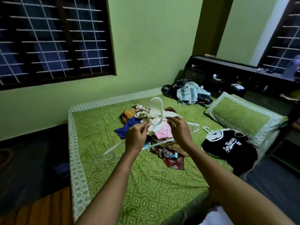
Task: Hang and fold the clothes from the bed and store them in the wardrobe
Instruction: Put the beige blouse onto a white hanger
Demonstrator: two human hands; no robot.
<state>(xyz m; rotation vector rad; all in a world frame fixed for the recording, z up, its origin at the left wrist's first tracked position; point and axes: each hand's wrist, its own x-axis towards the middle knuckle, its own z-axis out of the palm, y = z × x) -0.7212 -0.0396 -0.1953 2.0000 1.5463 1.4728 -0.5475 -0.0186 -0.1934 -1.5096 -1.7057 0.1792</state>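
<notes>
Both my hands hold a white plastic hanger (156,109) up over the bed, its hook pointing up. My left hand (137,137) pinches it at the left shoulder and my right hand (179,132) pinches it at the right, with the bar showing below my wrists. Behind the hanger lies a pile of mixed clothes (162,140), blue, pink, cream and patterned brown. To the right, a black T-shirt with white lettering (230,146) lies on another white hanger (207,129). The green patterned bedspread (146,184) covers the bed.
A second heap of dark and striped clothes (188,92) lies at the far end of the bed. A green pillow (241,116) sits at the right. A dark headboard shelf (235,73) holds small items. A barred window (53,38) is on the left wall.
</notes>
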